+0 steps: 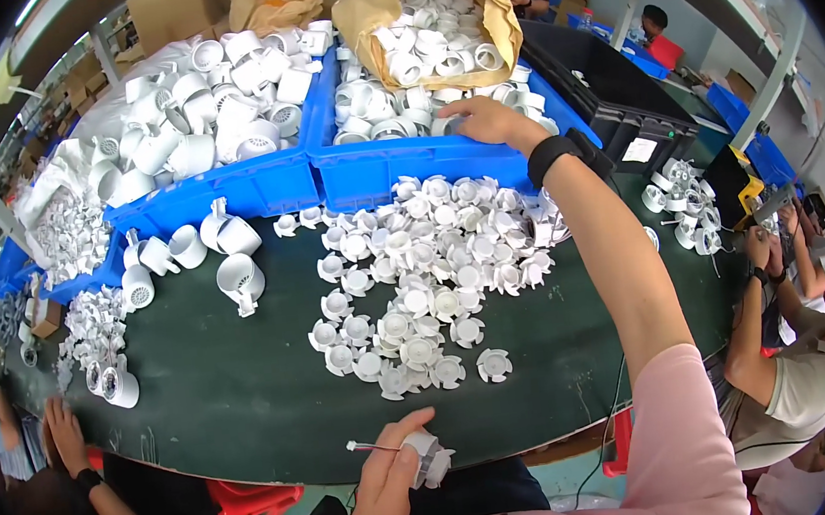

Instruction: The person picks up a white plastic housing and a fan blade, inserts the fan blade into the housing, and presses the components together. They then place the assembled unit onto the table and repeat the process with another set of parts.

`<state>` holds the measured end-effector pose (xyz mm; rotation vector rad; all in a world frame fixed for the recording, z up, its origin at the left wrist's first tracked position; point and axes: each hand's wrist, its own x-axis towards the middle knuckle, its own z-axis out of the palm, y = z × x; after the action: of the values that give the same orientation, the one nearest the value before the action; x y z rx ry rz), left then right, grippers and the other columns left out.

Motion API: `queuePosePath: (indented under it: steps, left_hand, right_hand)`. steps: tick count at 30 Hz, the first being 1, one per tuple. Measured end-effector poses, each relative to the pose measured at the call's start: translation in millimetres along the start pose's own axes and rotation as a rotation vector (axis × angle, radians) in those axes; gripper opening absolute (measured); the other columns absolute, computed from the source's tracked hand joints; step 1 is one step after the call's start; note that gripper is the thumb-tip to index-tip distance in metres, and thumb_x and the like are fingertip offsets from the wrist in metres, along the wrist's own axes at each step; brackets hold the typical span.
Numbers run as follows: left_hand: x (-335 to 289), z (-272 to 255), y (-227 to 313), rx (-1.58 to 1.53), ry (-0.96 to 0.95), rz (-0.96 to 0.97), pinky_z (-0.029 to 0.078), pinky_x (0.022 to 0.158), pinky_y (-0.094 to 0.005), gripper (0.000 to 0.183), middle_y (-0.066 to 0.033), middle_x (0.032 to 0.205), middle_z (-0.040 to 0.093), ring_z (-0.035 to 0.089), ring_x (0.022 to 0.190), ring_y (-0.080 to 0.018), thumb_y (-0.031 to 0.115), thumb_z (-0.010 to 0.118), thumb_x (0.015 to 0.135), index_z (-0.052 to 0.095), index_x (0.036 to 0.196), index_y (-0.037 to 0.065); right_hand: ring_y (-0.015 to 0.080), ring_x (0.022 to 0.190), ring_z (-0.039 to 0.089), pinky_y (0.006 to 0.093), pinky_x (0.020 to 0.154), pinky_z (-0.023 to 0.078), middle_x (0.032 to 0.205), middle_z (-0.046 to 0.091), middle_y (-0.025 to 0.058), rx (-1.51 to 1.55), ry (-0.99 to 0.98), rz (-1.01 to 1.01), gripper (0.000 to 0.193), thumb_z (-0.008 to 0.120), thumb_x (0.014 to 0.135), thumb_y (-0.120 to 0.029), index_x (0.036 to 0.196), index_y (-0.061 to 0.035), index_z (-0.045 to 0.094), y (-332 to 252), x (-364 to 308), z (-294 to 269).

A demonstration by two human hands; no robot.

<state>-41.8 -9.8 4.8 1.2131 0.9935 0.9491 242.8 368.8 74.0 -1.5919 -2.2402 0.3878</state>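
My left hand (385, 497), near the table's front edge, is closed around a small white motor part (431, 460) with fins at one end. A thin cable with a small connector (357, 446) sticks out from it to the left. My right hand (497, 123) reaches over the front of the right blue bin (403, 170). Its fingers are closed at a white ring-shaped plastic part (446, 125) among many like it, with the fingertips partly hidden. Between my hands, a pile of white finned impellers (432, 255) spreads over the dark green table (244, 376).
A left blue bin (215, 200) overflows with white fan housings (185, 105). Several housings (240, 279) stand in front of it. A brown paper bag (367, 16) of parts leans in the right bin, beside a black crate (617, 100). Co-workers sit left and right; one's hand (64, 435) rests at the left edge.
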Motion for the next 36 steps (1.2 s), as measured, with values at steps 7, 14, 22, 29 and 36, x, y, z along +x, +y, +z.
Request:
queuePosePath:
  steps: [7, 14, 22, 29, 36]
  left_hand:
    - [-4.1, 1.4, -1.4, -0.287, -0.122, -0.270, 0.050, 0.075, -0.0297, 0.052, -0.0149, 0.100, 0.061, 0.062, 0.087, -0.0185, 0.047, 0.040, 0.095, 0.046, 0.115, 0.000]
    - [21.7, 25.3, 7.1, -0.514, -0.177, -0.167, 0.052, 0.067, -0.0304, 0.062, -0.0181, 0.093, 0.062, 0.063, 0.080, -0.0212, 0.053, 0.042, 0.090, 0.050, 0.108, -0.006]
    - [28.0, 39.0, -5.3, -0.024, 0.093, 0.156, 0.039, 0.059, -0.0235, 0.046, -0.0038, 0.076, 0.057, 0.049, 0.066, -0.0078, 0.039, 0.033, 0.099, 0.054, 0.098, -0.001]
    - [29.7, 39.6, 4.3, -0.120, 0.126, 0.023, 0.038, 0.063, -0.0246, 0.044, -0.0037, 0.080, 0.055, 0.047, 0.069, -0.0091, 0.036, 0.031, 0.100, 0.055, 0.101, -0.002]
    - [28.4, 45.1, -2.0, 0.047, 0.056, 0.155, 0.040, 0.065, -0.0267, 0.042, -0.0090, 0.086, 0.057, 0.050, 0.073, -0.0117, 0.033, 0.032, 0.100, 0.053, 0.101, -0.004]
  right_hand:
    - [0.0208, 0.078, 0.063, 0.0327, 0.066, 0.049, 0.091, 0.065, 0.0116, 0.032, 0.479, 0.066, 0.024, 0.064, 0.082, -0.022, 0.095, -0.0023, 0.061, -28.7, -69.1, -2.1]
    - [0.0105, 0.070, 0.055, 0.0217, 0.058, 0.045, 0.096, 0.061, 0.0071, 0.884, -0.112, 0.032, 0.038, 0.045, 0.081, 0.004, 0.118, -0.0043, 0.051, -157.8, -255.0, 39.6]
    - [0.0234, 0.109, 0.050, 0.0322, 0.091, 0.041, 0.121, 0.045, 0.0142, 0.906, -0.209, -0.236, 0.048, 0.059, 0.080, -0.003, 0.127, -0.0018, 0.049, -153.0, -321.5, 60.1]
    - [0.0351, 0.123, 0.046, 0.0467, 0.101, 0.038, 0.132, 0.042, 0.0228, 0.839, 0.144, -0.351, 0.058, 0.067, 0.082, -0.006, 0.132, -0.0018, 0.039, -143.9, -345.0, 91.7]
    - [0.0355, 0.132, 0.035, 0.0437, 0.107, 0.031, 0.138, 0.035, 0.0218, 0.990, 0.095, -0.304, 0.058, 0.062, 0.085, -0.003, 0.135, 0.0001, 0.035, -148.0, -355.4, 109.0]
